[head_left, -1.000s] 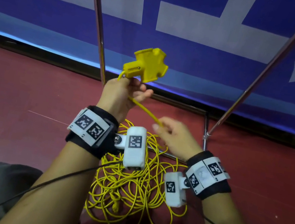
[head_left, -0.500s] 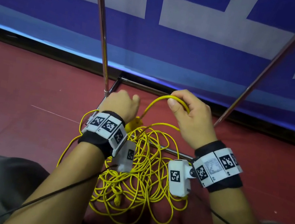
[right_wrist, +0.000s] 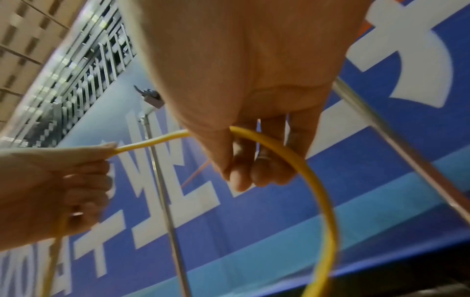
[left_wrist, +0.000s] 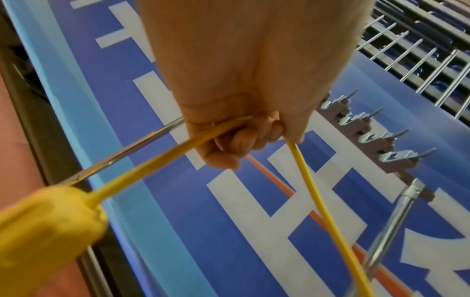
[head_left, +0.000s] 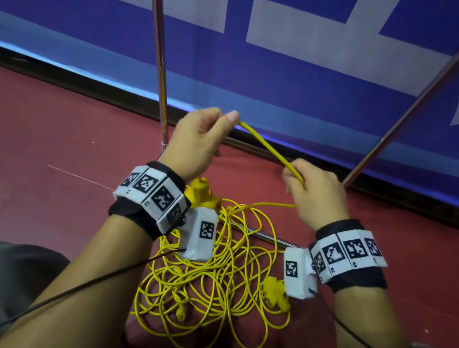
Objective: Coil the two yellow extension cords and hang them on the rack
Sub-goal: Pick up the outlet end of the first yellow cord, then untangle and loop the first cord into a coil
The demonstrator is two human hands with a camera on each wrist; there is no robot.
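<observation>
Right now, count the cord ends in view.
3: socket block under the left hand, large plug by the right wrist camera, small plug low in the tangle; others may be hidden.
</observation>
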